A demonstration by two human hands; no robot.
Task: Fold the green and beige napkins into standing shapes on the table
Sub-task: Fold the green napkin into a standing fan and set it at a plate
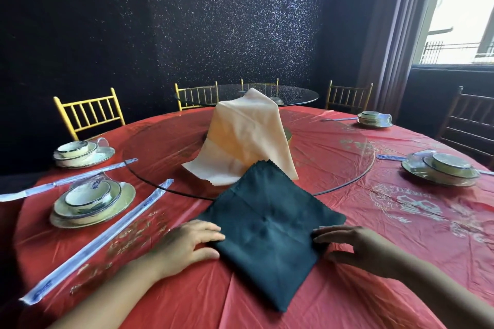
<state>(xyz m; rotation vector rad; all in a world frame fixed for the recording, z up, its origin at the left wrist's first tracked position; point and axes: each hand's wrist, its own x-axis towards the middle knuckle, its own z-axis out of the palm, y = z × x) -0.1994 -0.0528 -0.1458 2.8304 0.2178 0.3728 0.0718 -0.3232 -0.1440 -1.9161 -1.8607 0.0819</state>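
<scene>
Lying flat as a diamond near the table edge, the green napkin (270, 232) is barely started; both hands, left hand (184, 244) and right hand (355, 248), press its side corners, fingers spread, gripping nothing. Beyond, the beige napkin (247, 136) looks draped, not folded, on the glass turntable (347, 163).

Both hands, left hand (187, 244) and right hand (355, 247), rest flat beside the green napkin (270, 232) before the draped beige napkin (246, 136).

A: Where does the green napkin (267, 230) lie?
B: Flat on the bench at six o'clock, dark, turned like a diamond, creased across the middle.
A: And the beige napkin (248, 136)?
B: At twelve o'clock, draped in a tall peak.
</scene>
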